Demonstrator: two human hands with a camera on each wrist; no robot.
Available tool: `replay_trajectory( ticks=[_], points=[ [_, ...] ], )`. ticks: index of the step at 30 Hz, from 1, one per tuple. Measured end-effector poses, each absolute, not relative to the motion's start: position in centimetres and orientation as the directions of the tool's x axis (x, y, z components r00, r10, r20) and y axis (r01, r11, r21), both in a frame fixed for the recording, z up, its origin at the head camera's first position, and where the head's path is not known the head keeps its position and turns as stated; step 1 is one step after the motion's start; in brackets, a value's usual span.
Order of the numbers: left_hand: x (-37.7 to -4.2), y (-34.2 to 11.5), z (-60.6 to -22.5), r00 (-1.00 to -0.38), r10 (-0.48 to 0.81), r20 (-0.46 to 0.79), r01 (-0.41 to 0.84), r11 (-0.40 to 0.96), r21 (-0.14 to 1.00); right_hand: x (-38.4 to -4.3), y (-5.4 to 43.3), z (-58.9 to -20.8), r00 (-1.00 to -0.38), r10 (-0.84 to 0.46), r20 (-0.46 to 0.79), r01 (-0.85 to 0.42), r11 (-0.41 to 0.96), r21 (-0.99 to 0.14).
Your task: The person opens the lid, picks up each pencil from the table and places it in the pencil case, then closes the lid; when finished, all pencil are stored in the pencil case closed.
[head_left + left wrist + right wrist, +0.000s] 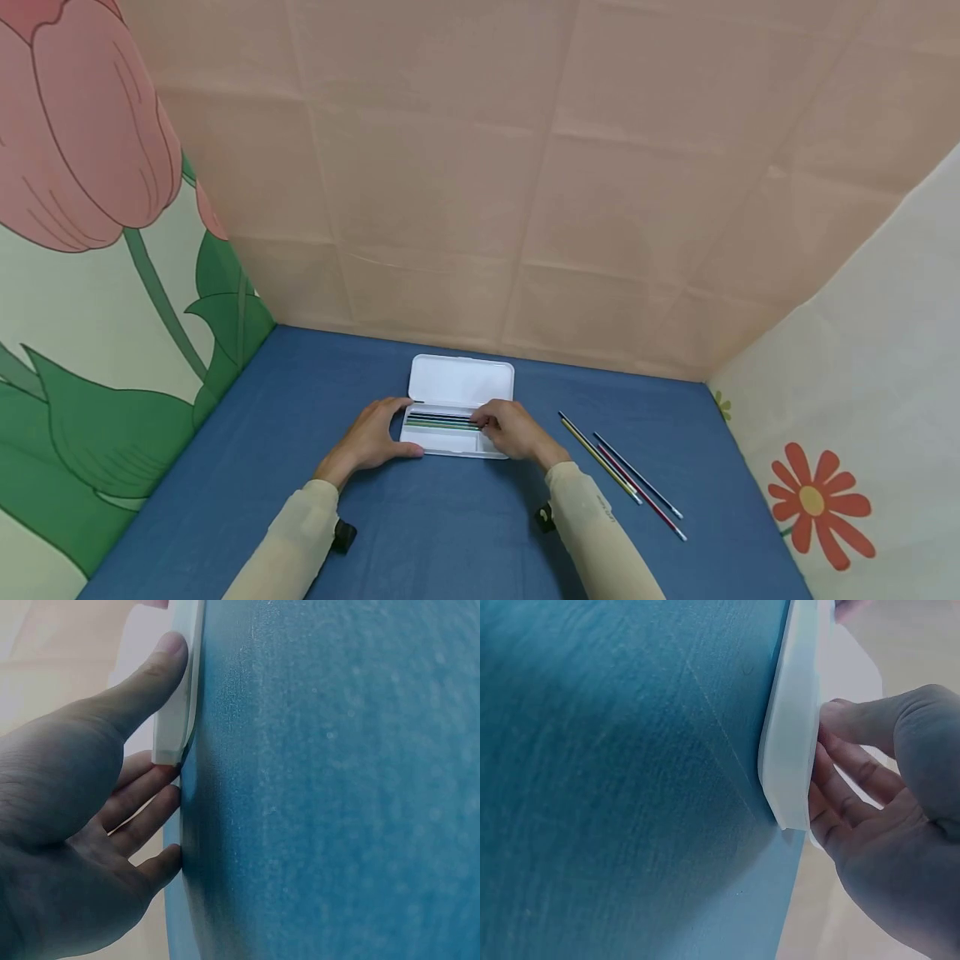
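Observation:
A white pencil case (450,443) lies on the blue cloth with its lid (461,379) folded back. Several pencils (438,423), dark and green, lie lengthwise in its tray. My left hand (369,437) holds the case's left end, thumb at the front edge and fingers toward the back corner. In the left wrist view the left thumb (154,675) lies along the case wall. My right hand (513,429) reaches into the right part of the tray, its thumb and fingers pinching at the pencils' ends. The case wall hides those fingertips in the right wrist view.
Right of the case, a yellow pencil (600,460), a red pencil (645,494) and a dark blue pencil (641,475) lie slanted on the cloth. A beige backdrop (480,208) rises behind, with printed side panels at left and right.

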State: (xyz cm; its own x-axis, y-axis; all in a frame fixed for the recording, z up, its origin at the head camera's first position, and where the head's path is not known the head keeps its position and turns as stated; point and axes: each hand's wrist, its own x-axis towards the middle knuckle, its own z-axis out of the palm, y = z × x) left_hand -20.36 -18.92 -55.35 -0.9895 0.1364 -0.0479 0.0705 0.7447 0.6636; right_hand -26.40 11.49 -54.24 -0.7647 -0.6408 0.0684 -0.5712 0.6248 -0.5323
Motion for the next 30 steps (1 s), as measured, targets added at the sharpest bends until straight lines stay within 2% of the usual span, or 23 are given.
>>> replay_trajectory(
  ticks=[8,18,30],
  points=[
    [-20.4,-18.8,-55.3,-0.989,0.141,-0.047,0.075,0.743,0.665,-25.7,11.9,-53.8,-0.794,-0.606,0.048,-0.510,0.621,-0.596],
    [-20.5,-18.8,-55.5,-0.989,0.138,-0.051,0.070,0.743,0.666,-24.2,13.8,-53.7,-0.816,-0.569,0.104,-0.483,0.572,-0.663],
    [-20.5,-19.1,-55.5,-0.990,0.132,-0.055,0.063,0.748,0.660,-22.6,17.2,-53.9,-0.870,-0.463,0.170,-0.463,0.648,-0.605]
  ],
)
